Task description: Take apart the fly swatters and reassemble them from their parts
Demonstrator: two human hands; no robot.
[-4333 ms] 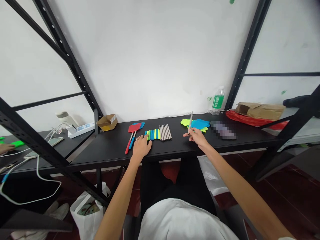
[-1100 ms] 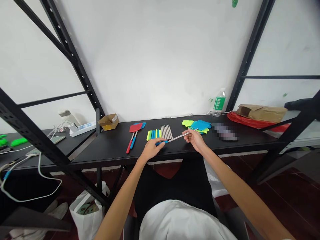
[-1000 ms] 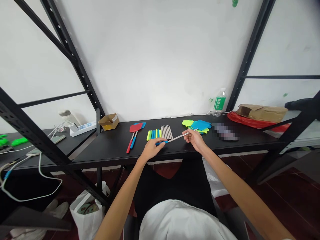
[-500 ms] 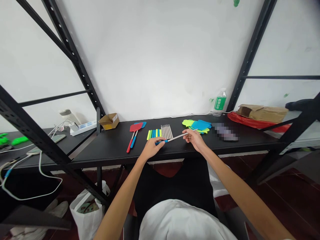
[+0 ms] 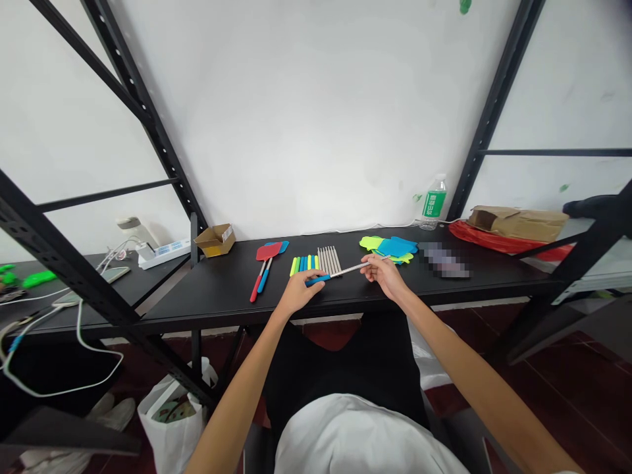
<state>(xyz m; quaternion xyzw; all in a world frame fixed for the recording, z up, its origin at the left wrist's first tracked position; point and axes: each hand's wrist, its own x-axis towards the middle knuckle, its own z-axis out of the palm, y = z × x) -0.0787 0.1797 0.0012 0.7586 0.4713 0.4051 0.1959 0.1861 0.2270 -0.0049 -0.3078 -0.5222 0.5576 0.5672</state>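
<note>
My left hand (image 5: pixel 297 291) is closed around a blue handle (image 5: pixel 317 280), with the thumb along its near side. From that handle a thin metal rod (image 5: pixel 351 268) runs to the right. Its far part is pinched in the fingers of my right hand (image 5: pixel 386 276). Just beyond my left hand lies a row of yellow-green and blue handles (image 5: pixel 303 264), and beside it several bare metal rods (image 5: pixel 328 259). Flat yellow-green and blue swatter heads (image 5: pixel 395 247) are piled behind my right hand. A red fly swatter (image 5: pixel 269 251) and a blue fly swatter (image 5: pixel 263 281) lie to the left.
A small open cardboard box (image 5: pixel 216 241) sits at the back left of the black table (image 5: pixel 207 289). A bottle (image 5: pixel 434 204) stands at the back right near a red bag (image 5: pixel 459 232) and brown cardboard (image 5: pixel 523 225). Black metal posts (image 5: pixel 162 138) flank the workspace.
Both hands stay nearly in place. The blue handle has shifted slightly in my left hand and more of it shows.
</note>
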